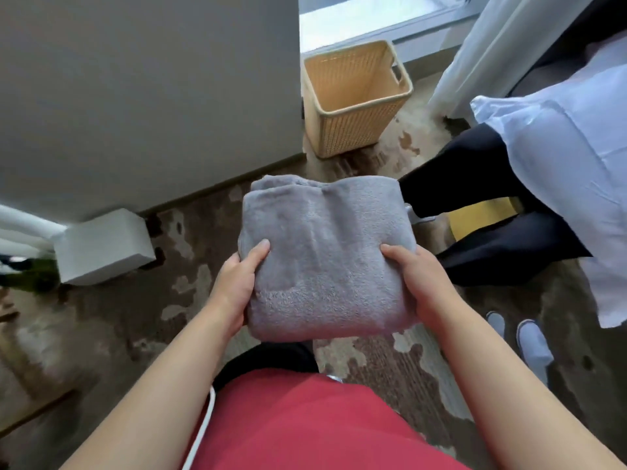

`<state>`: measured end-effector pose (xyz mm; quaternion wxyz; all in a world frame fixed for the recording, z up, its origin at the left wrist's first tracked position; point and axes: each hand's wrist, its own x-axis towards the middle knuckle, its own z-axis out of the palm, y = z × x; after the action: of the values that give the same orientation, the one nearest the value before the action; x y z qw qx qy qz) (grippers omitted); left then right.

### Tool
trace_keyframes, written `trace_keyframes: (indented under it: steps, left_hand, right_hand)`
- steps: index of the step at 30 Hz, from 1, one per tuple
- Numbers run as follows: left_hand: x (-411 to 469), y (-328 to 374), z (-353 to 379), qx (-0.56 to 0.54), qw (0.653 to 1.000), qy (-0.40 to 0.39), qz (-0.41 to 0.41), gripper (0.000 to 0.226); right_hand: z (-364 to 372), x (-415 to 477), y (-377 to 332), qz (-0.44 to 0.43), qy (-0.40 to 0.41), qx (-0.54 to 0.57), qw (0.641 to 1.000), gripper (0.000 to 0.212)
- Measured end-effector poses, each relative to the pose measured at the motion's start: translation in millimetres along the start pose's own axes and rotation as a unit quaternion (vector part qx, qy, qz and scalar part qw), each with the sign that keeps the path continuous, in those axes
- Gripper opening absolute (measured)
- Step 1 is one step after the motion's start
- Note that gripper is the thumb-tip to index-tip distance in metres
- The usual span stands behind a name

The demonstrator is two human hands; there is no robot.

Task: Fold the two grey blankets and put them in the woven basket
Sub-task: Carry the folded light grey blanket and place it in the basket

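A folded grey blanket (325, 256) is held in the air in front of my body, a thick soft bundle. My left hand (235, 286) grips its left side with the thumb on top. My right hand (419, 283) grips its right side the same way. The woven basket (353, 100), pale yellow with a handle slot, stands on the floor ahead by the window, and what I can see of its inside holds nothing. A second grey blanket is not in view.
A grey wall (135, 96) runs along the left, with a white box (101, 245) at its foot. A bed with white linen (563, 184) and dark skirt fills the right. Slippers (532, 340) lie on the patterned carpet (101, 334). A white curtain (485, 56) hangs beside the basket.
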<state>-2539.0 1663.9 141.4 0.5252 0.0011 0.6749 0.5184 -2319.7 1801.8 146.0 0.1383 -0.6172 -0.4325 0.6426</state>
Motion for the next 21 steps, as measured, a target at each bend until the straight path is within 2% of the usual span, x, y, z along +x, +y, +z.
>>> trace_keyframes:
  steps: [6,11,15,18,21]
  left_hand:
    - [125.7,93.0,65.8,0.071,0.995,-0.062,-0.024,0.033]
    - [194.3,152.1,123.6,0.099,0.992,-0.078,-0.026,0.023]
    - [238.5,185.2,165.4,0.107,0.99,-0.091,-0.024,0.019]
    - [267.9,208.0,192.5,0.107,0.991,-0.076,-0.002,0.02]
    - [295.2,230.5,213.3,0.093,0.993,-0.068,-0.014,0.022]
  right_hand:
    - [-8.3,100.0,-79.8,-0.005,0.072,0.046,0.996,0.022]
    - [-31.6,158.7,-135.6,-0.011,0.126,0.072,0.989,0.016]
    - [-52.0,213.9,-174.9,-0.005,0.118,0.086,0.989,0.016]
    - [-60.3,259.5,-206.3,0.008,0.093,0.073,0.993,0.019]
    - [-64.4,300.0,-242.5,0.009,0.096,0.042,0.994,0.02]
